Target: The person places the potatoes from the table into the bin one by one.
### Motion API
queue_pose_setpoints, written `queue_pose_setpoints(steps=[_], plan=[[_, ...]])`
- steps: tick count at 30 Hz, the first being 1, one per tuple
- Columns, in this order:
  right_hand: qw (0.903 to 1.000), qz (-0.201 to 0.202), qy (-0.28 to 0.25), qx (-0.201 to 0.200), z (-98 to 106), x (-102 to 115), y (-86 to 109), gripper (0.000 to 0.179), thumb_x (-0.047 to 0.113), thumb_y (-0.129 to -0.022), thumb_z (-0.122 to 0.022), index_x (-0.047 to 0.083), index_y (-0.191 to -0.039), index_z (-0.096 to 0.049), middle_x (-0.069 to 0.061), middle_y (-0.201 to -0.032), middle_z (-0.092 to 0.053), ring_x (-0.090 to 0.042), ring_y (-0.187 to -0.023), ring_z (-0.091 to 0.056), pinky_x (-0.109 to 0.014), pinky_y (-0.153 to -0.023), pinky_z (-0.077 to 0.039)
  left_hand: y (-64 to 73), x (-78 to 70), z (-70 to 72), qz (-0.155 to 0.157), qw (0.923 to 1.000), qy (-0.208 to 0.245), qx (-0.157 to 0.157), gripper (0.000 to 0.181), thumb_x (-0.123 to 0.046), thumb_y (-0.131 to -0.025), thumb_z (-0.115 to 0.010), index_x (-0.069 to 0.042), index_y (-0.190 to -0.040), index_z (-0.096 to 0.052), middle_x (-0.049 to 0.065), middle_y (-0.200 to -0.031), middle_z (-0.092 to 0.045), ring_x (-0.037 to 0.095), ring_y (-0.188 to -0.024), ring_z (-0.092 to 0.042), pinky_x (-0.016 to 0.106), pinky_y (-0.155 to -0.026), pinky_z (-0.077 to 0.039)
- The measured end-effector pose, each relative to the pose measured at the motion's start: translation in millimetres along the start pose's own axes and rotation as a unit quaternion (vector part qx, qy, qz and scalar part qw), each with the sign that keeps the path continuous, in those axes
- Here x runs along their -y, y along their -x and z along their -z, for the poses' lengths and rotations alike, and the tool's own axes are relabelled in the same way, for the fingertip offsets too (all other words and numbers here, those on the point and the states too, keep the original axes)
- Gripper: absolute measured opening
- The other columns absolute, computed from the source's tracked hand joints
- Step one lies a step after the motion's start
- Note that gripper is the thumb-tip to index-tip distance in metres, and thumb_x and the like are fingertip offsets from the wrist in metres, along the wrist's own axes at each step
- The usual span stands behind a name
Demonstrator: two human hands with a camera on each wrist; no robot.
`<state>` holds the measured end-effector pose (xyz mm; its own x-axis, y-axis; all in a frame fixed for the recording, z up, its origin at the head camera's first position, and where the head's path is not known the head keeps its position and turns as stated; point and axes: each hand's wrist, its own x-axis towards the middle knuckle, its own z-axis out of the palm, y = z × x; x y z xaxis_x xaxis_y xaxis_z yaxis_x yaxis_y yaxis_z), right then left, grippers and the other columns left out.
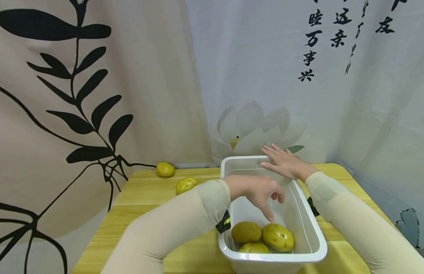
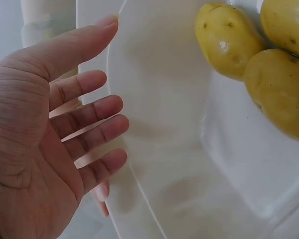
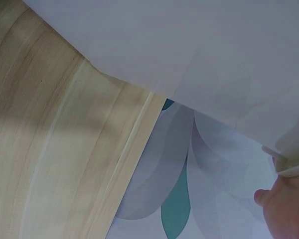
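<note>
My left hand (image 1: 260, 191) hangs over the white plastic bin (image 1: 272, 257), fingers loosely bent with nothing in them. In the left wrist view its palm (image 2: 27, 129) faces the bin's inner wall, beside the potatoes. Three yellow potatoes lie together at the near end of the bin: a glossy one (image 1: 277, 237), a darker one (image 1: 246, 232) and a partly hidden one (image 1: 254, 248). My right hand (image 1: 284, 163) rests on the far right corner of the rim, fingers straight. Only part of that hand (image 3: 291, 206) shows at the right wrist view's edge.
Two more potatoes lie on the wooden table (image 1: 143, 213) left of the bin, one (image 1: 165, 169) at the back edge and one (image 1: 186, 185) closer, partly behind my left sleeve (image 1: 177, 217). A printed curtain (image 1: 157, 76) hangs right behind the table.
</note>
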<state>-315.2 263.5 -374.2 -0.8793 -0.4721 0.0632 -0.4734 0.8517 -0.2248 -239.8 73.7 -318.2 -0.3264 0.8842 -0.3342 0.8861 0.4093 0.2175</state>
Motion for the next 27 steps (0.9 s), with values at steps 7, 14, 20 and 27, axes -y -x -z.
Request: queue_pose_setpoints(steps=[7, 14, 20, 27], plan=[[1.0, -0.002, 0.0, 0.004, -0.4, -0.8, 0.3, 0.076, 0.063, -0.097, -0.033, 0.017, -0.155, -0.018, -0.009, -0.16, -0.012, -0.034, -0.146, -0.002, -0.069, -0.106, -0.006, 17.3, 6.1, 4.2, -0.014, 0.9994, 0.005, -0.031, 0.053, -0.051, -0.074, -0.079, -0.023, -0.116, -0.063, -0.013, -0.11, -0.058, 0.002, -0.104, -0.051, 0.016, -0.089, -0.041], [0.9999, -0.009, 0.006, 0.006, -1.8, -1.8, -1.5, 0.077, 0.066, -0.095, -0.03, 0.018, -0.155, -0.017, -0.006, -0.16, -0.012, -0.032, -0.146, -0.003, -0.068, -0.107, -0.007, 41.1, 15.3, 6.0, -0.019, 0.9976, 0.022, -0.063, 0.057, -0.051, -0.074, -0.079, -0.02, -0.119, -0.062, -0.013, -0.114, -0.06, 0.004, -0.108, -0.052, 0.017, -0.092, -0.041], [0.9999, -0.011, 0.006, 0.004, -2.2, -1.3, -2.2, 0.078, 0.066, -0.096, -0.031, 0.017, -0.155, -0.019, -0.008, -0.16, -0.013, -0.034, -0.146, -0.004, -0.068, -0.107, -0.007, 60.4, 23.6, 7.2, -0.015, 0.9955, 0.019, -0.092, 0.064, -0.052, -0.075, -0.078, -0.017, -0.125, -0.06, -0.009, -0.121, -0.059, 0.009, -0.114, -0.052, 0.02, -0.095, -0.04], [0.9999, -0.016, -0.003, 0.001, -2.9, -2.1, -2.8, 0.078, 0.064, -0.096, -0.032, 0.014, -0.154, -0.021, -0.009, -0.159, -0.015, -0.033, -0.146, -0.003, -0.068, -0.107, -0.005, 82.0, 31.4, 8.1, 0.017, 0.9925, 0.015, -0.12, 0.067, -0.056, -0.075, -0.075, -0.02, -0.128, -0.057, -0.006, -0.126, -0.057, 0.011, -0.117, -0.05, 0.028, -0.097, -0.04]])
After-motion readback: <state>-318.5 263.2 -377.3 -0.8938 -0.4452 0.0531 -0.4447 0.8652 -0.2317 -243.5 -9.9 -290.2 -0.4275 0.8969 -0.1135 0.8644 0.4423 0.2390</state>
